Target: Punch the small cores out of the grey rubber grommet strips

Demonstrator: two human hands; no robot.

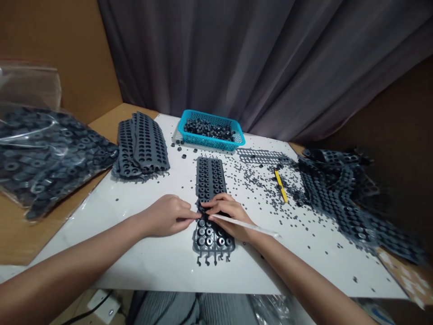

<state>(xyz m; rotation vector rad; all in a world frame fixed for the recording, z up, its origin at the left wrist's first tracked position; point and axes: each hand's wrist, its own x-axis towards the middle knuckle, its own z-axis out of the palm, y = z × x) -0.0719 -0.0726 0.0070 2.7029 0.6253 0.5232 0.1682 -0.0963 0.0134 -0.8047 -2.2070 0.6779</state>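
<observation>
The dark, moulded rubber-looking sheet [210, 180] lies lengthwise on the white bench [152, 266], before the teal basket [211, 142]. The right hand [233, 214] grips a slim white stick [245, 224] over it; the left hand's [169, 214] forefinger reaches its left edge, but I can't tell whether it pinches anything.

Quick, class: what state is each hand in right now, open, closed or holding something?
Left hand: pointing at the sheet; any grip cannot be told.
Right hand: closed, holding the white stick.
</observation>
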